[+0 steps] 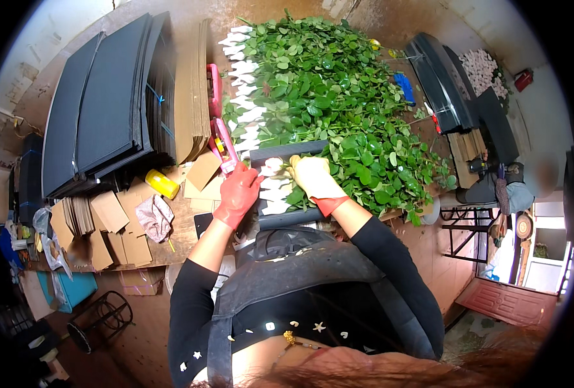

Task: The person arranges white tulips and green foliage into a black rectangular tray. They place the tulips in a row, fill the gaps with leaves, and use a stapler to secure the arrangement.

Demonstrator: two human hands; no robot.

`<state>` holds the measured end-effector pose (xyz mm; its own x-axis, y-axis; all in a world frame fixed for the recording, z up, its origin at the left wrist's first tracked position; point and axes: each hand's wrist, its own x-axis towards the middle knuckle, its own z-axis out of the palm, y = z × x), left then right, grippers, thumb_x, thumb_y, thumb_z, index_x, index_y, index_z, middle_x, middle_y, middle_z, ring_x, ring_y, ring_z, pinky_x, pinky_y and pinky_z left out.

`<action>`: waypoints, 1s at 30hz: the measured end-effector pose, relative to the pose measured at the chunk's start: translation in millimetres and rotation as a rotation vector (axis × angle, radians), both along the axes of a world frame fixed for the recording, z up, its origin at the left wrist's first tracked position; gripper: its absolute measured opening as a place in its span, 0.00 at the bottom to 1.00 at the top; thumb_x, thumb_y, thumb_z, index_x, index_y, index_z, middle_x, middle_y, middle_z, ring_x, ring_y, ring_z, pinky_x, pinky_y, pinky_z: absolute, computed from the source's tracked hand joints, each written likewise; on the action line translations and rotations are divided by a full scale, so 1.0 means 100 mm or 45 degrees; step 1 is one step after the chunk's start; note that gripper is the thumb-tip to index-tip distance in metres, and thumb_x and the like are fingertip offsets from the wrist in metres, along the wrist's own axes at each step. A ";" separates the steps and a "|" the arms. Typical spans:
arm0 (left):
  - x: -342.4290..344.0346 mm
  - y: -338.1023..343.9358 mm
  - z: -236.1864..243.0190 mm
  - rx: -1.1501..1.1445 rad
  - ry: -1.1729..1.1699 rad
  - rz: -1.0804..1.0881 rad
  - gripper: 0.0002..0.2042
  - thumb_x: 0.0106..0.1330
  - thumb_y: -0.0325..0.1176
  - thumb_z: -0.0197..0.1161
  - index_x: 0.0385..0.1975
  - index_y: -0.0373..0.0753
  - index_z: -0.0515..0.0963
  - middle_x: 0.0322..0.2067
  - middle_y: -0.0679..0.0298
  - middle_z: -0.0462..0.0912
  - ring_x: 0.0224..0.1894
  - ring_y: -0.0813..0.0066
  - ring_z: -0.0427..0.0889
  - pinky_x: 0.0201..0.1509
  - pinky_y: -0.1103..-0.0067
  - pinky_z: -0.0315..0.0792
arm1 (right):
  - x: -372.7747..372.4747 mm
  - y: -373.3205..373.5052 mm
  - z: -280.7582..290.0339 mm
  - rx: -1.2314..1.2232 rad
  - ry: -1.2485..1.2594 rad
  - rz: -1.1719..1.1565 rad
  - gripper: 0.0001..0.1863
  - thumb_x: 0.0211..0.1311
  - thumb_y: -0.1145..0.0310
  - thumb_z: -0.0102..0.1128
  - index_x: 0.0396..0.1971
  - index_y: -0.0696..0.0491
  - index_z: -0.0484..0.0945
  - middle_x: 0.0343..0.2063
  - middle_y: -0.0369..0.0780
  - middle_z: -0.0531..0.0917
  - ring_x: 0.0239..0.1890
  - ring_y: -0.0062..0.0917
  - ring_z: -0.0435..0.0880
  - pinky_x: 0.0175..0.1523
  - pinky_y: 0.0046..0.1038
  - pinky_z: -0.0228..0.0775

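My left hand [238,193], in a red rubber glove, has its fingers drawn together beside the white flower heads. What lies in those fingers, if anything, is hidden. My right hand [315,178], in a cream glove with a red cuff, is closed around the upper stem of a white rose [273,165]. More white-covered rose heads [275,194] lie below it, pointing left, on a dark corrugated sheet [287,152]. Beyond my hands, rows of leafy rose stems [339,97] cover the table, their white-sleeved heads [245,81] along the left side. A pink-handled tool [227,152] is near my left fingertips.
Dark boards [99,97] and brown cardboard sheets [192,90] are stacked at left. Nearer lie a yellow roll [161,184], a crumpled cloth [154,218], cardboard pieces [112,212] and a phone [202,224]. Another bundle of dark boards [441,81] stands at right.
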<state>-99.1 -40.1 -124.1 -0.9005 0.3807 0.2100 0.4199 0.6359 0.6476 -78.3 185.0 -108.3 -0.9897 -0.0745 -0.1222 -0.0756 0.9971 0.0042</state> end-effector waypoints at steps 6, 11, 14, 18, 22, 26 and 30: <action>0.05 -0.09 -0.21 0.636 -0.143 0.184 0.06 0.62 0.27 0.69 0.30 0.37 0.77 0.33 0.58 0.77 0.37 0.59 0.80 0.43 0.68 0.74 | -0.03 -0.03 -0.07 -0.013 -0.028 -0.053 0.18 0.67 0.50 0.59 0.37 0.50 0.78 0.26 0.44 0.87 0.30 0.38 0.89 0.33 0.45 0.76; 0.04 -0.49 -0.05 0.710 0.016 0.313 0.05 0.63 0.23 0.64 0.29 0.34 0.74 0.36 0.60 0.81 0.40 0.69 0.79 0.47 0.75 0.73 | -0.03 0.10 0.09 -0.222 -0.183 -0.046 0.25 0.66 0.47 0.60 0.48 0.53 0.80 0.31 0.48 0.88 0.37 0.42 0.88 0.43 0.43 0.78; 0.20 -0.60 -0.13 0.340 -0.805 0.242 0.08 0.63 0.33 0.66 0.32 0.37 0.75 0.38 0.54 0.84 0.40 0.61 0.83 0.47 0.72 0.76 | -0.12 0.09 0.55 -0.476 -0.544 -0.093 0.30 0.63 0.47 0.63 0.58 0.52 0.78 0.41 0.49 0.88 0.47 0.45 0.86 0.55 0.42 0.77; 0.18 -0.17 0.06 0.338 -0.778 0.145 0.21 0.62 0.49 0.71 0.44 0.39 0.79 0.36 0.47 0.86 0.45 0.51 0.86 0.53 0.65 0.75 | -0.03 0.07 0.34 -0.231 -0.388 -0.051 0.31 0.60 0.51 0.69 0.59 0.51 0.75 0.39 0.49 0.88 0.45 0.44 0.88 0.51 0.43 0.78; 0.11 0.00 -0.07 0.293 -0.884 0.170 0.19 0.62 0.49 0.70 0.40 0.38 0.82 0.38 0.46 0.86 0.44 0.50 0.85 0.52 0.65 0.75 | 0.01 -0.01 0.27 -0.159 -0.321 -0.092 0.29 0.60 0.48 0.69 0.54 0.51 0.77 0.36 0.48 0.88 0.41 0.44 0.89 0.48 0.43 0.79; 0.23 0.09 -0.15 0.382 -0.843 0.264 0.16 0.62 0.45 0.72 0.36 0.37 0.82 0.33 0.56 0.85 0.38 0.64 0.82 0.45 0.71 0.75 | 0.04 -0.06 0.20 -0.037 -0.297 -0.134 0.28 0.60 0.47 0.69 0.54 0.50 0.78 0.35 0.47 0.89 0.39 0.44 0.89 0.46 0.43 0.79; 0.31 0.15 -0.32 0.851 -0.945 0.351 0.10 0.64 0.37 0.71 0.34 0.37 0.81 0.31 0.61 0.84 0.34 0.72 0.82 0.41 0.77 0.74 | 0.05 -0.09 0.16 -0.024 -0.166 -0.097 0.25 0.60 0.48 0.68 0.49 0.50 0.79 0.31 0.46 0.88 0.35 0.41 0.90 0.41 0.43 0.80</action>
<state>-68.4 -25.2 -155.8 -0.9278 0.1519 -0.3407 -0.3346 0.0653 0.9401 -73.0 176.0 -92.8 -0.9684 -0.0031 -0.2494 0.0018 0.9998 -0.0195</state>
